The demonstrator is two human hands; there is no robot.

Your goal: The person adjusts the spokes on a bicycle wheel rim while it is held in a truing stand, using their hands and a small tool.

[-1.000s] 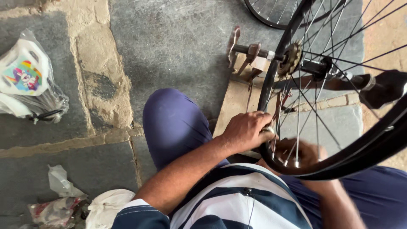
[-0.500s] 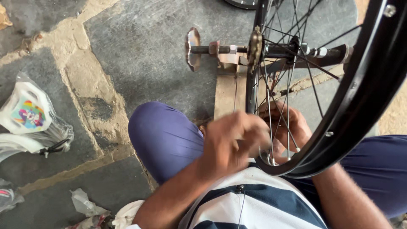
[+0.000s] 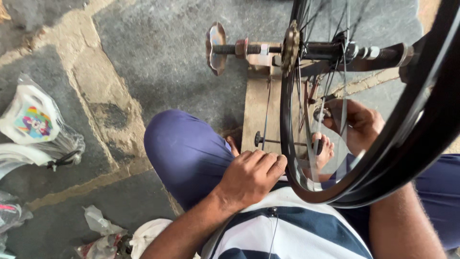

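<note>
The bicycle wheel [image 3: 383, 144] stands upright in a wooden truing stand [image 3: 256, 110], axle lying across it so it can spin. Left hand [image 3: 249, 177], fingers curled together, steadies the near rim; right hand [image 3: 357, 124], beyond the spokes, pinches a small tool

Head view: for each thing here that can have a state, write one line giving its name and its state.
Bicycle wheel: upright, axle mounted on a wooden stand.
Left hand: closed, knuckles against the wheel rim.
Right hand: behind the spokes, fingers curled on a small metal part.
Wooden stand: resting on the stone floor.
Sprocket: fitted on the axle.
Plastic bag: lying on the floor, holding white packaged items.
</note>
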